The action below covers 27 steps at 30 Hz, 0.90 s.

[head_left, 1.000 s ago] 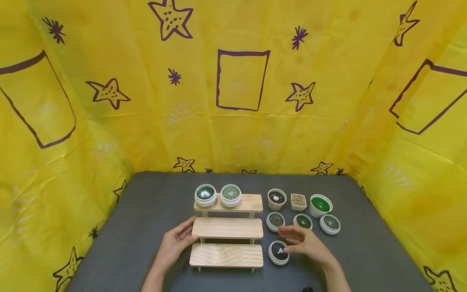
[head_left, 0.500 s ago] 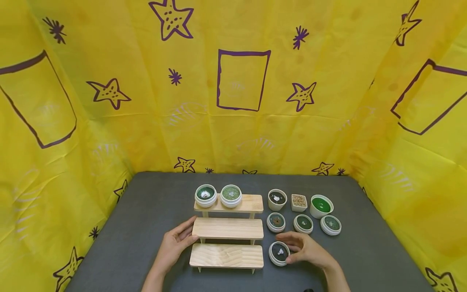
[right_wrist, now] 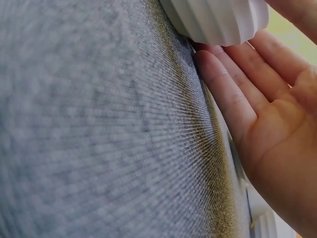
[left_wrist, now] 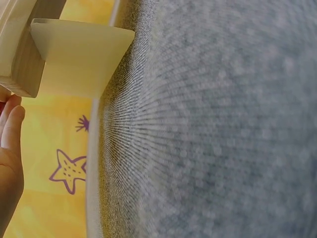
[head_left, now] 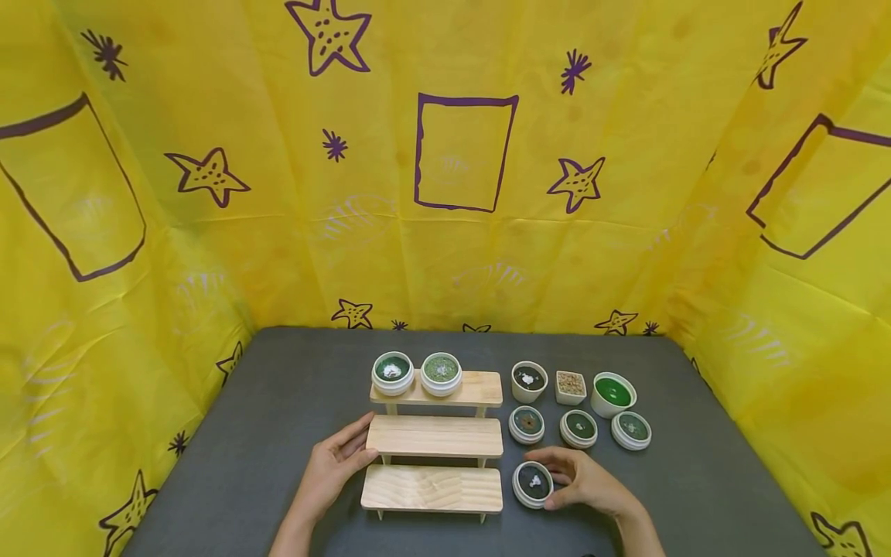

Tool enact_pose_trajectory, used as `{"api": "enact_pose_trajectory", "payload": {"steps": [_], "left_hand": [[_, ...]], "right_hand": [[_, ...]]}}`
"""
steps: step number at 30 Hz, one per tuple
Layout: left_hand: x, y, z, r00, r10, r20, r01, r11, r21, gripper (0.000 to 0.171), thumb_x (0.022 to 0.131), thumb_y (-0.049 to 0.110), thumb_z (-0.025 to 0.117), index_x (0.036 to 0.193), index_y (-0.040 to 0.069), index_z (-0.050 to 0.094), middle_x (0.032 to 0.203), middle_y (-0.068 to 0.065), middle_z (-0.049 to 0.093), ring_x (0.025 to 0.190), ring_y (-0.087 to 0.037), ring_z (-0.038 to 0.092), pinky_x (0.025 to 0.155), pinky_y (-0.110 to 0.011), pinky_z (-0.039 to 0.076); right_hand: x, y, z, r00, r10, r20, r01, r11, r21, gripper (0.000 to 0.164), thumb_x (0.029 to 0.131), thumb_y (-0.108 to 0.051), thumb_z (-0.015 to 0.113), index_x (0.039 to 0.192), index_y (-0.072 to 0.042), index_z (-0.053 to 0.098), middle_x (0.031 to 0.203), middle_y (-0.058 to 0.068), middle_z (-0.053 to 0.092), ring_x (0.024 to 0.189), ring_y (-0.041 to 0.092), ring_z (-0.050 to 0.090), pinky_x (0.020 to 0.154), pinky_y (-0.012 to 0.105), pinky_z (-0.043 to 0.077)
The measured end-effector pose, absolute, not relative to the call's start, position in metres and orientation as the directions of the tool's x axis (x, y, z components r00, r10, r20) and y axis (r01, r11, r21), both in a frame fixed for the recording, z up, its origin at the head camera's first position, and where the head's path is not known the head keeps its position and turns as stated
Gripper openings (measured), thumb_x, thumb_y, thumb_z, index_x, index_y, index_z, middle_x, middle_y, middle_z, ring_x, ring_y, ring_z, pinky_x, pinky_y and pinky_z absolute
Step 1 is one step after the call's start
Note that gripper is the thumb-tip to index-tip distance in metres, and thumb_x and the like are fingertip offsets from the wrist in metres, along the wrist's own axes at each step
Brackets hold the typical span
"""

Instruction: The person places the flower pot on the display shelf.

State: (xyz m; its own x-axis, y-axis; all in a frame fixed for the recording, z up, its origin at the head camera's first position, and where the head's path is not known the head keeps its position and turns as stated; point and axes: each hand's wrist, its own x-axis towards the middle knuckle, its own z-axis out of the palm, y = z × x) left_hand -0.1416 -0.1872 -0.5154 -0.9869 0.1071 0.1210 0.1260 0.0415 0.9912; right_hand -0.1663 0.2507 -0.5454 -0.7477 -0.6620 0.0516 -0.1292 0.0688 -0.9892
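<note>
In the head view, my left hand (head_left: 336,466) holds the left end of the three-step wooden stand (head_left: 435,435) at its middle shelf, thumb on the front edge and fingers at the back. My right hand (head_left: 588,481) has its thumb and fingers on either side of a small white pot (head_left: 527,497) with a dark filling and white specks. That pot sits on the table just right of the lowest shelf. In the right wrist view, fingers (right_wrist: 229,94) lie against the fluted white pot (right_wrist: 218,22). The left wrist view shows a shelf edge and a pale leg (left_wrist: 81,54).
Two white pots, one dark green (head_left: 392,373) and one pale green (head_left: 441,374), stand on the top shelf. Right of the stand are several more pots, including a bright green one (head_left: 612,393) and a square one (head_left: 571,387). Yellow cloth (head_left: 278,255) walls in the grey table (head_left: 292,371).
My right hand has moved down and slightly left, and its fingers have come round the back of the dark-filled pot. The left hand has stayed on the stand.
</note>
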Motion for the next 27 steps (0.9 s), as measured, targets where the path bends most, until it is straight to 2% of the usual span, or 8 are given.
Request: {"api": "enact_pose_trajectory", "payload": {"steps": [3, 6, 8, 16, 27], "left_hand": [[-0.1413, -0.187, -0.5151, -0.986, 0.102, 0.129, 0.133, 0.034, 0.991, 0.06, 0.089, 0.002, 0.069, 0.141, -0.012, 0.044, 0.149, -0.033, 0.039, 0.115, 0.01, 0.059, 0.089, -0.014, 0.054], [-0.141, -0.1867, -0.5149, -0.986, 0.102, 0.129, 0.133, 0.027, 0.991, 0.06, 0.089, 0.002, 0.069, 0.142, -0.012, 0.044, 0.149, -0.033, 0.039, 0.115, 0.009, 0.059, 0.089, -0.014, 0.055], [-0.1409, -0.1866, -0.5151, -0.986, 0.102, 0.132, 0.135, 0.027, 0.99, 0.06, 0.089, 0.002, 0.069, 0.141, -0.012, 0.044, 0.148, -0.034, 0.039, 0.115, 0.009, 0.059, 0.089, -0.014, 0.055], [-0.1415, -0.1865, -0.5163, -0.987, 0.108, 0.115, 0.117, 0.018, 0.993, 0.06, 0.089, 0.001, 0.069, 0.142, -0.01, 0.044, 0.149, -0.03, 0.041, 0.115, 0.008, 0.06, 0.089, -0.015, 0.055], [-0.1422, -0.1873, -0.5162, -0.989, 0.113, 0.098, 0.1, 0.016, 0.995, 0.061, 0.089, 0.002, 0.069, 0.143, -0.01, 0.043, 0.15, -0.027, 0.043, 0.115, 0.009, 0.06, 0.089, -0.015, 0.055]], "right_hand": [[-0.1668, 0.2505, -0.5451, -0.751, -0.659, 0.036, -0.125, 0.088, -0.988, 0.065, 0.078, -0.001, 0.079, 0.133, 0.014, 0.05, 0.133, 0.002, 0.064, 0.117, -0.001, 0.06, 0.098, 0.014, 0.05], [-0.1674, 0.2501, -0.5446, -0.754, -0.657, 0.024, -0.119, 0.1, -0.988, 0.063, 0.078, -0.003, 0.079, 0.133, 0.012, 0.051, 0.13, -0.002, 0.066, 0.115, 0.0, 0.062, 0.095, 0.016, 0.052], [-0.1676, 0.25, -0.5445, -0.754, -0.657, 0.02, -0.117, 0.103, -0.988, 0.062, 0.079, -0.003, 0.079, 0.133, 0.011, 0.052, 0.13, 0.0, 0.066, 0.113, 0.001, 0.063, 0.093, 0.017, 0.053], [-0.1657, 0.249, -0.5457, -0.757, -0.652, 0.025, -0.107, 0.086, -0.99, 0.059, 0.08, 0.001, 0.077, 0.132, 0.012, 0.052, 0.128, 0.023, 0.063, 0.11, 0.004, 0.065, 0.089, 0.02, 0.056], [-0.1658, 0.2485, -0.5443, -0.783, -0.62, 0.039, -0.118, 0.087, -0.989, 0.058, 0.08, 0.002, 0.076, 0.131, 0.012, 0.052, 0.125, 0.023, 0.063, 0.105, 0.006, 0.067, 0.083, 0.023, 0.058]]}}
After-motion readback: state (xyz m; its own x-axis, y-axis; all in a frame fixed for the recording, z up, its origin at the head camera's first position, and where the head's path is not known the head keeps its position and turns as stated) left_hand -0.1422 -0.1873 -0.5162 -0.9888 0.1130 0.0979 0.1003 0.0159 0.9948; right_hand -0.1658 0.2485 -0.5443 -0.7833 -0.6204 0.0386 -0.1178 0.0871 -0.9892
